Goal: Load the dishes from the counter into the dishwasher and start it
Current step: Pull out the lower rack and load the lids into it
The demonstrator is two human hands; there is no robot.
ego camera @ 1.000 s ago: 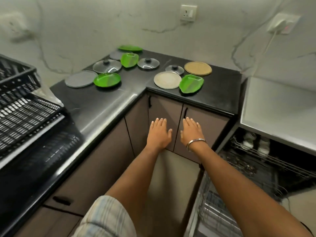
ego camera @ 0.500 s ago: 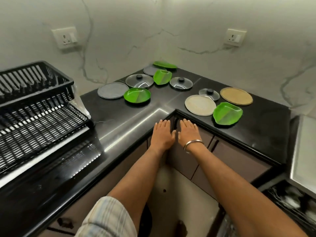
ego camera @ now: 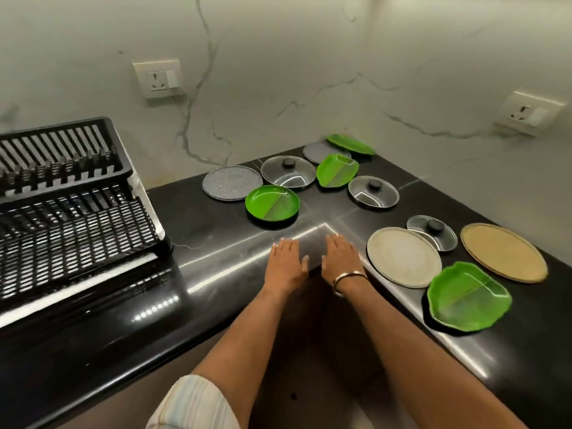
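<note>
Dishes lie spread over the black L-shaped counter (ego camera: 216,230). Nearest my hands are a round green plate (ego camera: 272,202), a beige plate (ego camera: 402,257) and a leaf-shaped green plate (ego camera: 469,297). Farther back lie a grey plate (ego camera: 232,182), three glass lids (ego camera: 288,171) (ego camera: 373,191) (ego camera: 431,232), a tan round tray (ego camera: 503,252) and more green plates (ego camera: 337,170) (ego camera: 351,144). My left hand (ego camera: 286,263) and my right hand (ego camera: 342,258) are flat, fingers straight, over the counter's inner corner, holding nothing. The dishwasher is out of view.
A black two-tier dish rack (ego camera: 68,205) stands on the counter at the left. Wall sockets (ego camera: 158,78) (ego camera: 527,114) sit on the marble wall behind. Another grey plate (ego camera: 318,151) lies at the back corner.
The view swung left and up, away from the open dishwasher. Both hands rose from in front of the cabinet doors to the counter's inner corner, still flat and side by side.
</note>
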